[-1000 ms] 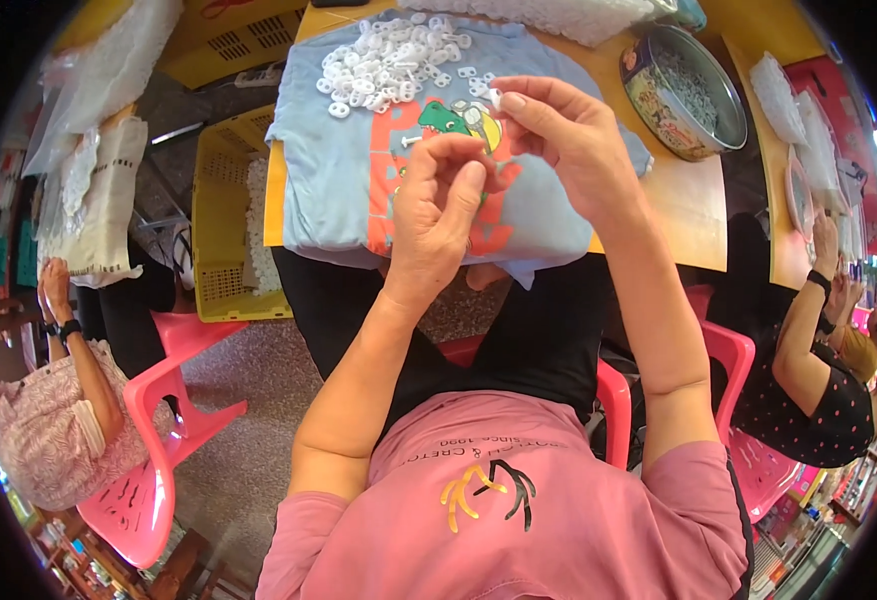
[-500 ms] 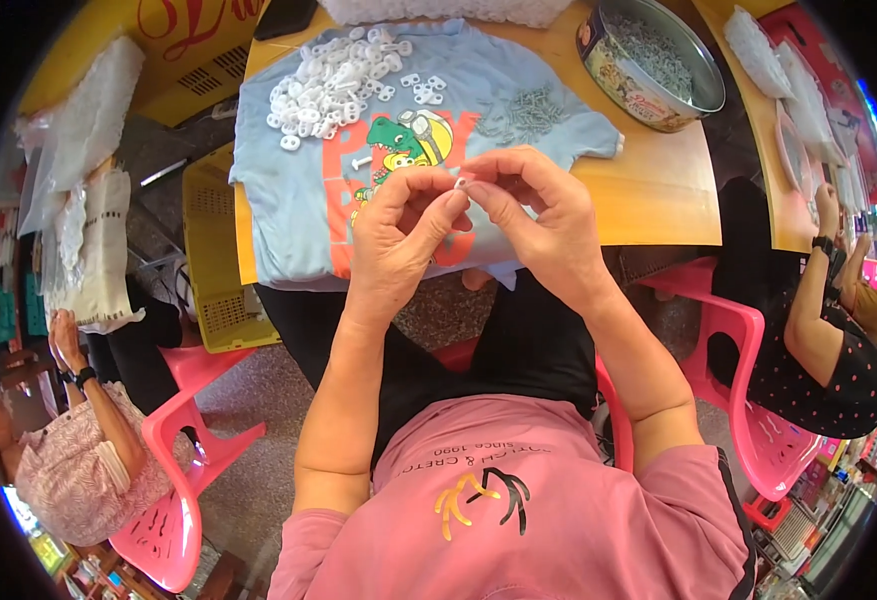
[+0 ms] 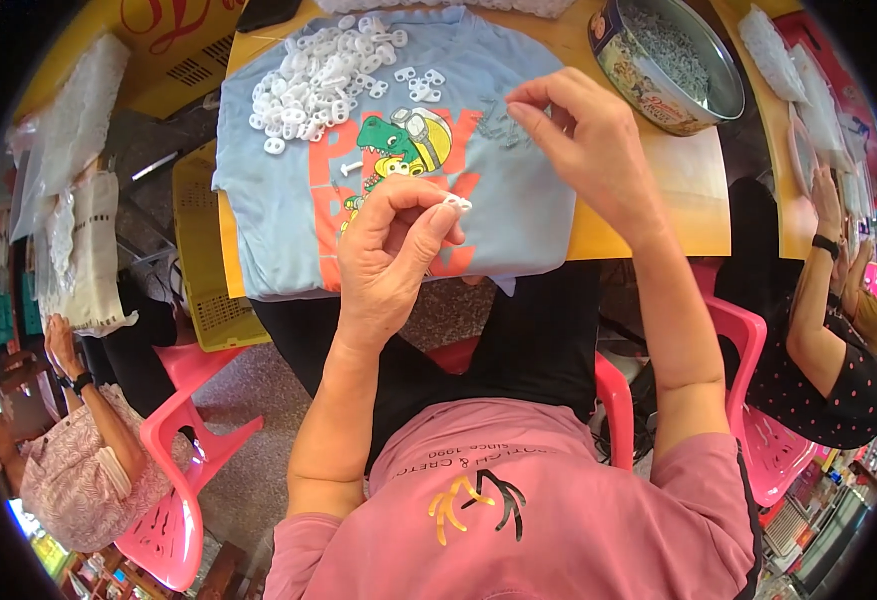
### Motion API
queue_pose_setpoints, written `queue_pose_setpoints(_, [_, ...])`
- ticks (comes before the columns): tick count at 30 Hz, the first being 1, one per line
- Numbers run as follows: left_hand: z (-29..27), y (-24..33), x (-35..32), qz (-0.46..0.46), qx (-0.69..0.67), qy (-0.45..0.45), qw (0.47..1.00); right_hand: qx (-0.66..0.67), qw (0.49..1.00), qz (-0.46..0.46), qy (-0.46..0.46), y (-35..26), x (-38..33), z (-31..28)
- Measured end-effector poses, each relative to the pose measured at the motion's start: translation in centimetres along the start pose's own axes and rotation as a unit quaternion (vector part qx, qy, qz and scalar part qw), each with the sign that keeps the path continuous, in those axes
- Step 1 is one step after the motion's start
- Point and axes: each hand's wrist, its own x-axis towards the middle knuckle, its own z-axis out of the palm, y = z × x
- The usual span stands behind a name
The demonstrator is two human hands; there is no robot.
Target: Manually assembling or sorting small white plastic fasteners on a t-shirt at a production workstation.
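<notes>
My left hand pinches a small white plastic piece with holes between thumb and forefinger, above the blue T-shirt spread on the table. My right hand is up over the small heap of grey screws on the shirt. Its thumb and forefinger tips come together there; whether a screw is between them is too small to see. A large heap of white two-holed pieces lies at the far left of the shirt, with a few loose pieces beside it.
A round tin filled with grey screws stands at the back right of the yellow table. One white peg-like piece lies on the shirt's print. A yellow crate is at the left. People sit on pink chairs either side.
My hands have parted. The right one moved away, up and right to the screw heap; the left one stays low with the white piece. The view has shifted slightly.
</notes>
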Motion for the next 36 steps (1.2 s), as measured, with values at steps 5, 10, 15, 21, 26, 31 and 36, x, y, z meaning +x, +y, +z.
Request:
queue_pose_setpoints(5, [-0.1,0.1,0.0,0.003,0.010,-0.010,1.000,-0.093,0.990,-0.091,-0.060,0.7,2.0,0.9])
queue_pose_setpoints(10, [-0.1,0.1,0.0,-0.004,0.008,-0.011,1.000,-0.127,0.976,-0.159,-0.080,0.1,3.2,2.8])
queue_pose_setpoints(15, [0.0,0.1,0.0,-0.001,0.003,-0.013,1.000,-0.177,0.964,-0.177,-0.091,0.7,3.5,3.9])
queue_pose_setpoints(21, [-0.1,0.2,0.1,-0.003,0.006,-0.005,1.000,-0.206,0.957,-0.186,-0.083,0.0,3.4,3.2])
queue_pose_setpoints(26, [-0.1,0.2,0.2,-0.026,-0.061,0.052,0.996,0.113,0.983,0.040,-0.136,-2.1,2.0,0.8])
queue_pose_setpoints(31, [0.0,-0.2,0.6,0.018,-0.065,0.076,0.995,0.213,0.961,0.074,-0.160,-2.6,-0.7,1.1])
queue_pose_setpoints(36, [0.0,-0.1,0.6,0.012,-0.047,0.053,0.997,0.137,0.979,0.056,-0.140,-2.8,-1.5,2.0])
